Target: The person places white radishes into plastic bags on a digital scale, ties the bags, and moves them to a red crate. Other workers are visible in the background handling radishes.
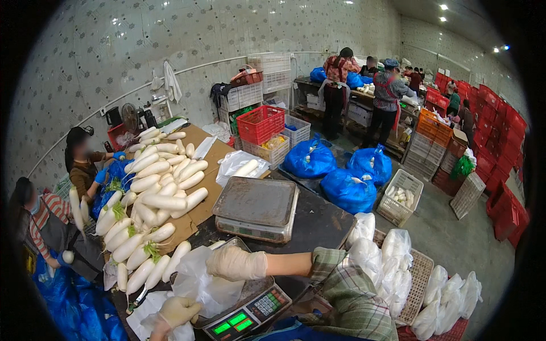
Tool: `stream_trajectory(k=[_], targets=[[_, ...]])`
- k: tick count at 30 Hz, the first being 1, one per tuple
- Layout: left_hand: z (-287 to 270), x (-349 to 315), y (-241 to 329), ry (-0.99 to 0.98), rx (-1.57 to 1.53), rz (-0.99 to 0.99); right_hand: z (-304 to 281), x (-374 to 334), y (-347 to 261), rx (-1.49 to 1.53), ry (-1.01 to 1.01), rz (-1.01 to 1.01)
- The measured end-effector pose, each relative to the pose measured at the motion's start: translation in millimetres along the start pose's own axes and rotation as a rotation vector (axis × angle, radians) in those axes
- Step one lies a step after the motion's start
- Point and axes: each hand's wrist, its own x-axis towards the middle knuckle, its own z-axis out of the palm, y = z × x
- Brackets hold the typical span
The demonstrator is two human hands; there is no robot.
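Observation:
My right hand (pixel 238 265), in a pale glove, is closed on the top of a thin clear plastic bag (pixel 200 283) above the digital scale (pixel 250 314). Lower and to the left, my gloved left hand (pixel 179 311) has its fingers curled at the bag's near edge, seemingly pinching it. Whatever lies inside the bag is hard to make out. Loose white plastic bags (pixel 147 319) lie beneath my left hand. Beyond them, a large pile of white radishes (pixel 165 193) covers cardboard, some with green tops. The scale's display glows green.
A second scale (pixel 257 202) stands ahead. Filled white bags (pixel 395 256) sit in a tan crate (pixel 420 284) at right, more on the floor. Blue sacks (pixel 348 190) and a radish crate (pixel 401 196) lie beyond. Two people (pixel 85 165) work at left, others farther back near stacked red crates (pixel 495 136).

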Motion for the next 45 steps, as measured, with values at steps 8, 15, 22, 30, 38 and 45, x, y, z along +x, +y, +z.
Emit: stream_trajectory(k=[8,15,22,30,38,45], targets=[[-26,37,-54,-0.084,-2.136,0.292,-2,-46,-71,0.44,-0.001,-0.15],[26,35,-79,0.141,-1.488,0.622,-46,-18,-30,2.28,-0.197,0.498],[34,-19,2,0.384,-0.708,0.534,-33,20,-38,1.899,-0.301,0.397],[46,-13,0,0.343,-0.83,0.438,-26,32,-33,1.812,-0.266,0.316],[-1,48,-128,0.283,-1.172,0.121,36,19,-62,0.412,-0.064,-0.056],[-9,41,-36,0.658,-1.476,0.123,51,1,-76,0.631,0.202,0.011]])
